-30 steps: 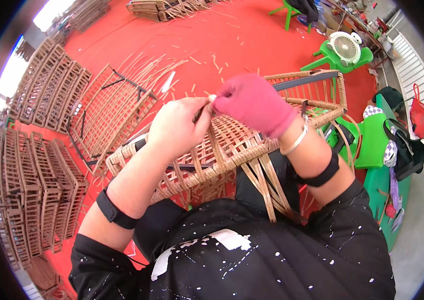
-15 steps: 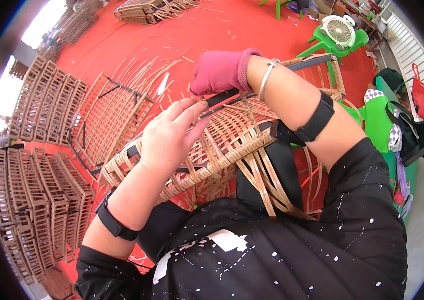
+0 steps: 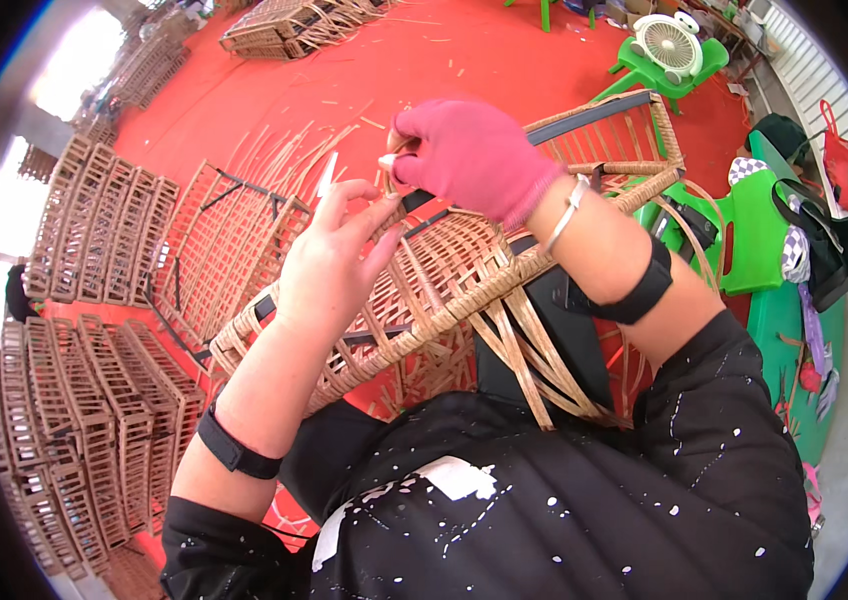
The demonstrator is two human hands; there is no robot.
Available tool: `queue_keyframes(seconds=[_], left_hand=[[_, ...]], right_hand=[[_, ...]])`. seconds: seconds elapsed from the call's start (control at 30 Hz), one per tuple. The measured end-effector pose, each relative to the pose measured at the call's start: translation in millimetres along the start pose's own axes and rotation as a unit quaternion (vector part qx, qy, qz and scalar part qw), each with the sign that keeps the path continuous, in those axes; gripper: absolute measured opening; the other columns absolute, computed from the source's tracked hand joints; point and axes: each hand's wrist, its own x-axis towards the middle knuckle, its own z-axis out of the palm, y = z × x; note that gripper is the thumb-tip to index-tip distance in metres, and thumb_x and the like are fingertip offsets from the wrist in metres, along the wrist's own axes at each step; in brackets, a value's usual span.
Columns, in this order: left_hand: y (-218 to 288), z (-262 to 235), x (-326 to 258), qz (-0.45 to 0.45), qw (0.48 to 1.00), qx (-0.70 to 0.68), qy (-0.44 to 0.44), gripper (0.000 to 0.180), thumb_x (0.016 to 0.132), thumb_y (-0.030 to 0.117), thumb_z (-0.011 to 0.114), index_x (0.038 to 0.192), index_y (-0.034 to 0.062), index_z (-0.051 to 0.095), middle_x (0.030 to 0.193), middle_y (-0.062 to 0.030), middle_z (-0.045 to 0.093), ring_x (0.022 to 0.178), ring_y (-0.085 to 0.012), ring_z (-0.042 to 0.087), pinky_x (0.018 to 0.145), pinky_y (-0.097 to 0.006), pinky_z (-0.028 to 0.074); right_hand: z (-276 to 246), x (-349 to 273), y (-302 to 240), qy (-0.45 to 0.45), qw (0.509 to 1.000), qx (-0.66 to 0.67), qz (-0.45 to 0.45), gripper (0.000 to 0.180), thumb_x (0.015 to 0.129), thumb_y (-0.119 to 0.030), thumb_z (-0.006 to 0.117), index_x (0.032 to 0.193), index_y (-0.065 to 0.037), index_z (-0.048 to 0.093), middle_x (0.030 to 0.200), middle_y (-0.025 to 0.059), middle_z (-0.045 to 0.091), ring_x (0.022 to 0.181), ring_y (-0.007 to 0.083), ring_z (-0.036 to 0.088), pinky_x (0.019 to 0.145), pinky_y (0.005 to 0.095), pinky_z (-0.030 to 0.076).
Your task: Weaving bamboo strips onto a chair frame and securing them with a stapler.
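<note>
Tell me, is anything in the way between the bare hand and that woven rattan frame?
Nothing visible. The left hand rests directly on the woven rattan frame, fingers open. The gloved right hand just above pinches a thin strip beside it.

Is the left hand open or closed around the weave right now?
Open. The bare left hand lies with fingers spread on the wicker frame, gripping nothing, while the gloved right hand pinches a strand.

Left hand (image 3: 329, 262) fingers spread; gloved right hand (image 3: 469, 158) clenched
</note>
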Motion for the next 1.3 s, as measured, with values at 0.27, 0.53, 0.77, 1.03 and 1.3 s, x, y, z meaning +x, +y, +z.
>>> queue_keyframes(seconds=[0.27, 0.53, 0.77, 1.03, 1.3], left_hand=[[-8, -3, 18, 0.012, 0.998, -0.055, -0.036, 0.027, 0.081, 0.017, 0.073, 0.105, 0.0048, 0.070, 0.104, -0.0087, 0.062, 0.088, -0.0265, 0.064, 0.075, -0.036, 0.052], [-5, -17, 34, -0.097, 0.969, -0.129, -0.189, 0.027, 0.085, 0.015, 0.072, 0.106, -0.0006, 0.069, 0.093, -0.0047, 0.065, 0.077, -0.0099, 0.059, 0.068, -0.026, 0.048], [-5, -19, 27, -0.059, 0.979, -0.083, -0.174, 0.028, 0.088, 0.019, 0.067, 0.108, -0.0007, 0.066, 0.101, -0.0123, 0.066, 0.085, -0.0237, 0.065, 0.075, -0.034, 0.051], [22, -14, 28, 0.041, 0.970, 0.164, -0.175, 0.029, 0.088, 0.021, 0.058, 0.111, 0.0032, 0.059, 0.098, -0.0157, 0.064, 0.086, -0.0331, 0.066, 0.072, -0.043, 0.054], [3, 2, 40, 0.050, 0.956, 0.202, -0.207, 0.024, 0.083, 0.021, 0.062, 0.099, 0.0038, 0.058, 0.088, -0.0151, 0.064, 0.081, -0.0345, 0.065, 0.068, -0.045, 0.052]], right_hand=[[16, -90, -34, 0.024, 0.980, 0.146, 0.131, 0.025, 0.081, -0.015, 0.065, 0.102, -0.002, 0.060, 0.096, 0.0174, 0.062, 0.085, 0.0335, 0.063, 0.072, 0.0414, 0.050], [53, -76, -17, -0.040, 0.929, 0.259, 0.260, 0.033, 0.087, -0.017, 0.058, 0.114, 0.002, 0.057, 0.086, 0.0162, 0.063, 0.077, 0.0264, 0.063, 0.071, 0.0379, 0.050], [32, -81, -41, -0.065, 0.866, 0.390, 0.306, 0.028, 0.092, -0.026, 0.054, 0.086, -0.002, 0.067, 0.069, 0.0093, 0.065, 0.064, 0.0207, 0.061, 0.061, 0.0332, 0.048], [24, -83, -44, -0.009, 0.560, 0.734, 0.385, 0.026, 0.098, -0.026, 0.050, 0.081, -0.008, 0.058, 0.060, -0.0014, 0.053, 0.047, 0.0072, 0.043, 0.044, 0.0216, 0.033], [9, -74, -45, -0.056, 0.718, 0.598, 0.353, 0.033, 0.099, -0.029, 0.047, 0.085, -0.004, 0.063, 0.062, 0.0014, 0.056, 0.047, 0.0106, 0.052, 0.047, 0.0230, 0.042]])
